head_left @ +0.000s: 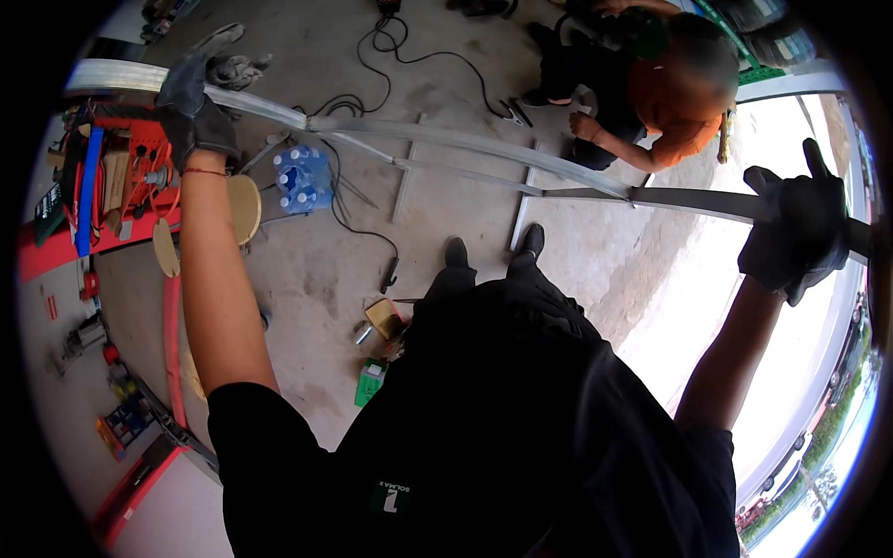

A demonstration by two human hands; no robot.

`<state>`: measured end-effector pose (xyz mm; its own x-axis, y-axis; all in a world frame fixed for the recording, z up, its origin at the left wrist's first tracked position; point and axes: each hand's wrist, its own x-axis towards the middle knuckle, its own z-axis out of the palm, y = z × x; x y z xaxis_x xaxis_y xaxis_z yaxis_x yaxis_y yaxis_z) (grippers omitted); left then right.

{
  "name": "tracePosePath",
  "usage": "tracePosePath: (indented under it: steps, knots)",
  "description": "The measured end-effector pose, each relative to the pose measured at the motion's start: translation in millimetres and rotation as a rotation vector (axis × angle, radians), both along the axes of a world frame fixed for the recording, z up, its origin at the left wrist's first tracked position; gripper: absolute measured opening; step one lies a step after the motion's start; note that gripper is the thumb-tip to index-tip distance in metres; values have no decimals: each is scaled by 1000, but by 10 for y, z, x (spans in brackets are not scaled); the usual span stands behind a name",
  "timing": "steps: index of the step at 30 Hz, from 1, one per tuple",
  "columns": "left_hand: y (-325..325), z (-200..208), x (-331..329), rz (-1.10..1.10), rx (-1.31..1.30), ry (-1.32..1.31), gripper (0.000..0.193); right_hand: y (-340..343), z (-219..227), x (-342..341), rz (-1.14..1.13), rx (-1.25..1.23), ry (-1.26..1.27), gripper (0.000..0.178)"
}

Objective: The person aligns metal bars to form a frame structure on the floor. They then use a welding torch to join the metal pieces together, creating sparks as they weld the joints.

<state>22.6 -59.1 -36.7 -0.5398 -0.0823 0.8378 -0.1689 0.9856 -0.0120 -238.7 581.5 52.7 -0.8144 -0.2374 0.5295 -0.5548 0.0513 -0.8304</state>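
A long frame of silvery metal tubing spans the view in front of me, bowed by the lens, with thinner bars joined below its top rail. My left hand, in a black glove, is closed over the rail near its left end. My right hand, also in a black glove, lies over the tube near the right end. One finger of it points up and another sticks out, while the rest seem bent round the tube; its palm side is hidden. Both arms are stretched wide apart.
A person in an orange shirt crouches beyond the frame at right. Black cables trail over the concrete floor. Water bottles in clear wrap stand near a red tool bench. A green box lies near my feet.
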Motion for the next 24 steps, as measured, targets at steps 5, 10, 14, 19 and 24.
tracePosePath:
  steps: [5, 10, 14, 19, 24]
  knots:
    - [458, 164, -95, -93, 403, -22, 31, -12, 19, -41, -206, 243, 230, 16]
    - [605, 317, -73, -225, 538, -46, 41, -11, 32, -125, -34, 41, 80, 19]
    - [730, 344, -78, -141, 674, -3, 39, -28, 55, -140, -148, 129, 132, 20]
    - [439, 121, -151, -144, 583, 83, 35, -186, 99, -56, -165, 109, 149, 27]
    - [406, 200, -283, -308, 707, -18, 35, -124, 99, -128, -232, 194, 188, 29]
